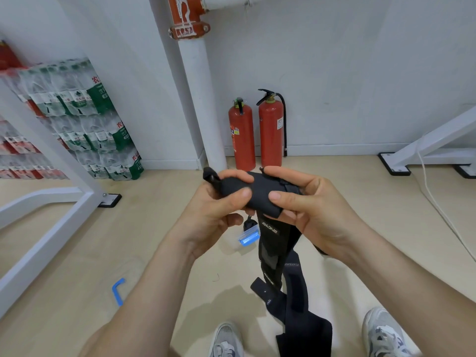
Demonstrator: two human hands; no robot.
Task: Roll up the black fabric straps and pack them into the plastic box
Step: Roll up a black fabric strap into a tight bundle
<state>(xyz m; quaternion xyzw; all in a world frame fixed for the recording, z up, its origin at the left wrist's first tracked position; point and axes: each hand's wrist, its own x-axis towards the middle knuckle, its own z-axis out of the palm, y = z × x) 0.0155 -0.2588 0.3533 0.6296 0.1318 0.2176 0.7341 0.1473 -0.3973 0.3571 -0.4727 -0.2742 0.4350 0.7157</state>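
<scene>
A black fabric strap [260, 190] is partly wound into a roll held in front of me at mid frame. My left hand [213, 210] grips the roll's left end, thumb on top. My right hand [309, 204] grips its right end, thumb pressed on the fabric. The unrolled tail [291, 292], printed with white lettering, hangs down from the roll to the floor between my shoes. A clear plastic box with blue clips [248, 238] lies on the floor, mostly hidden behind my hands and the strap.
Two red fire extinguishers [256, 132] stand against the wall beside a white pipe [198, 99]. Stacked packs of bottled water [85, 119] fill the left. White frame legs [51, 161] cross the left and right sides. A blue clip [118, 291] lies on the wood floor.
</scene>
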